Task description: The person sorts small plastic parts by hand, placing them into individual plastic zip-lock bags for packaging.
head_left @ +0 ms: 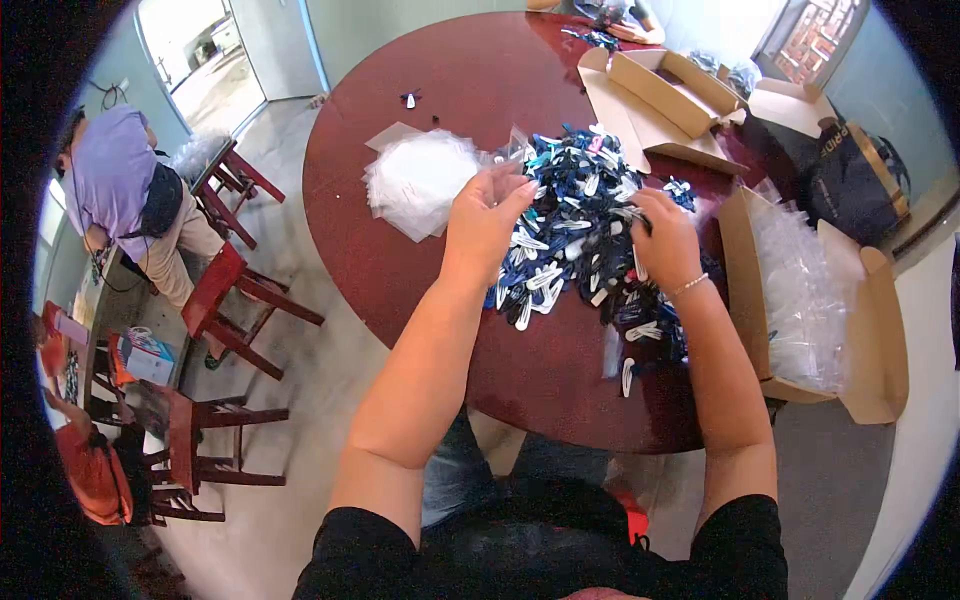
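A large heap of snap hair clips (570, 225), mostly black, navy and white, covers the middle of the round table. My left hand (483, 205) is over the heap's left edge, thumb and fingers closed on what looks like a clear plastic bag (515, 148). On the heap's right side my right hand (665, 235) has its fingers curled in among the clips, pinching at a hair clip (628, 212); its fingertips are partly hidden. Left of the heap lies a stack of clear flat bags (425, 180).
An open carton of filled clear bags (800, 290) stands at the right edge, with an empty-looking cardboard box (670, 95) behind. A dark bag (850, 185) sits far right. Another person's arms (640, 25) are across the table (350, 130). Stools (215, 290) and seated people are left.
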Demonstrator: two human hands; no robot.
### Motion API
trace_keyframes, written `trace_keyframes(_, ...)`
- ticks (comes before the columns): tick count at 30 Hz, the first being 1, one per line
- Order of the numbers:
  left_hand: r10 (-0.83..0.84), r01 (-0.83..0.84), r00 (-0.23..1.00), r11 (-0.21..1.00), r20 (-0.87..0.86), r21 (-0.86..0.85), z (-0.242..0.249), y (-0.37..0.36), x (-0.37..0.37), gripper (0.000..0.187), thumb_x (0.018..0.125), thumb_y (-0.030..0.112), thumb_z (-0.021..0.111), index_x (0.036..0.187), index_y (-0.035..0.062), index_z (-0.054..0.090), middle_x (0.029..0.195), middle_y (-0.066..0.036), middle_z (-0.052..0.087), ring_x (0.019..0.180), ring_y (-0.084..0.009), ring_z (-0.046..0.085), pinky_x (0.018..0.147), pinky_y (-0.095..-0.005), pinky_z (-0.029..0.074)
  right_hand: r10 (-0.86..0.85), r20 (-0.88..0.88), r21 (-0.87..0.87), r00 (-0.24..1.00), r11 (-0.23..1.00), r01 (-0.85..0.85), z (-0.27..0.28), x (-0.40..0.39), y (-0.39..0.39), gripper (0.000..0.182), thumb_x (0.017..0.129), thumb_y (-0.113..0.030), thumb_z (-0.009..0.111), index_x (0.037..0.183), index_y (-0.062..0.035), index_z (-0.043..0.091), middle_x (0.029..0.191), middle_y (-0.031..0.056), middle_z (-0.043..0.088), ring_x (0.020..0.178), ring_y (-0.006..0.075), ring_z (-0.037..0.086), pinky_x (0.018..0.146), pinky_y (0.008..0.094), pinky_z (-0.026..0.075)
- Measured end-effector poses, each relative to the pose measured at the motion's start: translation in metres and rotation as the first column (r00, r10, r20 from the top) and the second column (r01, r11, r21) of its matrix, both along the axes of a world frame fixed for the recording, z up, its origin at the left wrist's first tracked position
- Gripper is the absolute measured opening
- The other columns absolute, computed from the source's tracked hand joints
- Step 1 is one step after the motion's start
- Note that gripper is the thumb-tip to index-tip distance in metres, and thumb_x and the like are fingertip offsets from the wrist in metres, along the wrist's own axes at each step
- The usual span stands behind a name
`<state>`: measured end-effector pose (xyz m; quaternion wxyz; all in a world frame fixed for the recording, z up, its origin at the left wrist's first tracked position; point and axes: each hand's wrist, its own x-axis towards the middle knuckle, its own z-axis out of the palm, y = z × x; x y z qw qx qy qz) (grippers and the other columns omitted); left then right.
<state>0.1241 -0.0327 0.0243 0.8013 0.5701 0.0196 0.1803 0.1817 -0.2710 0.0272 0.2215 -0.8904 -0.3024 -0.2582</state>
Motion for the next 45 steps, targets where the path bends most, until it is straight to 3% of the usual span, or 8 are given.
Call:
trace_keyframes(9,-0.006,0.005,1.0,0.999,0.019,0.052,-0.011,0.002,0.008,0.04,0.084,0.014,0.071,0.118,-0.0028,0.057,0.106,-0.011,0.064,0.097,-0.0154,0.058,0.089,-0.0288,0.046,-0.004,-0.103,0.008,0.995,1.0,0.005,0.038,0.013,0.021,0.03,0.078,-0.004,0.063,0.109,-0.0026,0.064,0.107,0.016,0.066,0.097,0.0339,0.064,0.088,0.0373,0.05)
trace_keyframes(11,-0.017,0.017,0.999,0.999,0.028,0.03,-0.013,0.0,0.008,0.042,0.083,0.013,0.072,0.118,-0.0026,0.056,0.108,-0.012,0.063,0.1,-0.0161,0.059,0.091,-0.0302,0.045,0.208,0.039,-0.067,0.977,0.976,-0.205,0.039,0.015,0.034,0.027,0.079,-0.003,0.061,0.105,-0.0026,0.066,0.107,0.0154,0.066,0.095,0.0331,0.064,0.087,0.0371,0.05)
trace_keyframes(18,-0.026,0.023,0.998,0.997,0.051,0.067,-0.012,-0.003,0.005,0.042,0.084,0.014,0.071,0.12,-0.0024,0.056,0.114,-0.013,0.063,0.106,-0.0191,0.059,0.093,-0.0316,0.045,-0.019,-0.096,-0.314,0.995,0.949,-0.012,0.021,0.014,0.077,0.018,0.083,-0.012,0.061,0.098,-0.0039,0.068,0.1,0.0121,0.066,0.094,0.0325,0.063,0.083,0.0408,0.051)
trace_keyframes(21,-0.02,0.017,0.999,0.994,0.031,0.111,-0.015,-0.003,0.006,0.041,0.084,0.015,0.071,0.118,-0.0026,0.057,0.112,-0.013,0.064,0.105,-0.0187,0.06,0.091,-0.0314,0.047,0.006,-0.07,-0.242,0.997,0.97,-0.023,0.012,0.019,0.075,0.017,0.082,-0.011,0.061,0.097,-0.0042,0.068,0.098,0.0122,0.065,0.09,0.033,0.063,0.08,0.041,0.051)
trace_keyframes(24,0.086,-0.114,0.992,0.905,0.087,0.41,-0.024,0.0,0.012,0.043,0.078,0.019,0.073,0.115,0.0013,0.06,0.106,-0.013,0.067,0.099,-0.0215,0.064,0.086,-0.0336,0.049,0.023,-0.062,-0.015,0.998,1.0,-0.024,0.013,0.014,0.067,0.017,0.083,-0.01,0.061,0.097,-0.003,0.067,0.098,0.0139,0.066,0.083,0.0339,0.064,0.076,0.0394,0.052)
trace_keyframes(31,0.195,-0.312,0.95,0.615,0.243,0.724,-0.013,-0.008,0.0,0.039,0.073,0.017,0.073,0.107,0.004,0.06,0.097,-0.013,0.064,0.094,-0.0325,0.059,0.086,-0.0419,0.045,0.194,-0.082,0.435,0.977,0.89,-0.14,0.058,-0.015,0.064,0.018,0.086,-0.006,0.066,0.103,-0.0022,0.068,0.09,0.0042,0.067,0.074,0.0094,0.06,0.066,0.0231,0.048)
trace_keyframes(38,0.193,-0.347,0.938,0.54,0.288,0.767,-0.013,-0.009,-0.002,0.043,0.071,0.015,0.074,0.111,0.0046,0.059,0.099,-0.014,0.062,0.098,-0.034,0.056,0.087,-0.0422,0.044,0.413,-0.256,0.478,0.874,0.84,-0.257,0.056,-0.031,0.062,0.018,0.087,-0.006,0.067,0.105,-0.0027,0.068,0.093,0.0013,0.067,0.077,0.0049,0.058,0.066,0.0198,0.047)
trace_keyframes(45,0.185,-0.284,0.959,0.576,0.216,0.766,-0.013,-0.01,-0.002,0.046,0.071,0.016,0.074,0.113,0.0033,0.06,0.101,-0.013,0.063,0.099,-0.0321,0.057,0.088,-0.041,0.044,0.169,-0.24,0.409,0.956,0.911,-0.058,0.044,-0.004,0.044,0.018,0.087,-0.008,0.065,0.105,-0.0037,0.069,0.087,0.0025,0.069,0.073,0.0062,0.061,0.066,0.0221,0.048)
